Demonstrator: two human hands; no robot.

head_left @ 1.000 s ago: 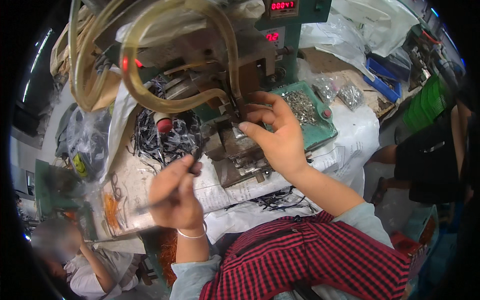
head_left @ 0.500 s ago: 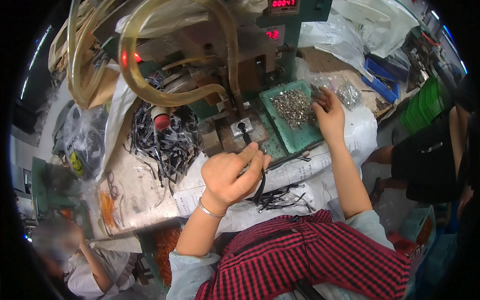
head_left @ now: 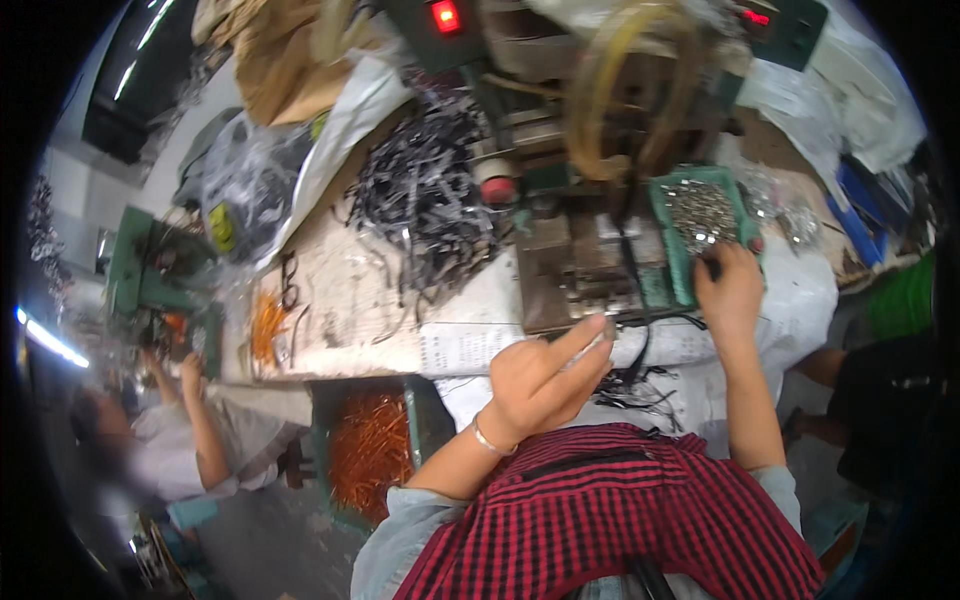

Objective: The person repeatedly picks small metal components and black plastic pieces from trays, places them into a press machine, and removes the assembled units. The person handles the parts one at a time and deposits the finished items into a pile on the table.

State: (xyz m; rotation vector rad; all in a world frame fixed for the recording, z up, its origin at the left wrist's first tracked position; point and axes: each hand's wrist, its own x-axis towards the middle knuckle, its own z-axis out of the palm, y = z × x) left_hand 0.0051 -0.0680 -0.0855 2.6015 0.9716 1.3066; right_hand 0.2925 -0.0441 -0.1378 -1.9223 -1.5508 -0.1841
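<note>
My left hand [head_left: 548, 378], with a silver bangle at its wrist, is just in front of the press, its fingers curled and fingertips close together. Whatever is in them is too blurred to name. To its right a black strap [head_left: 640, 345] hangs down from under the press head [head_left: 625, 175], apart from the fingers. My right hand [head_left: 732, 290] is at the near end of a green tray [head_left: 684, 275] of small shiny metal pieces [head_left: 699, 212]. Its fingers are bent together around a small dark spot that I cannot make out.
Left of the press lies a heap of black straps [head_left: 425, 185], near a red button [head_left: 496, 188]. More straps [head_left: 640, 392] lie before me. An open bin of orange-brown strips [head_left: 370, 455] stands below the table. Another person [head_left: 185, 440] works at far left.
The view has swung left, so the press appears further right. My left hand has come off the strap. My right hand has moved from the tray's far right side to its near end.
</note>
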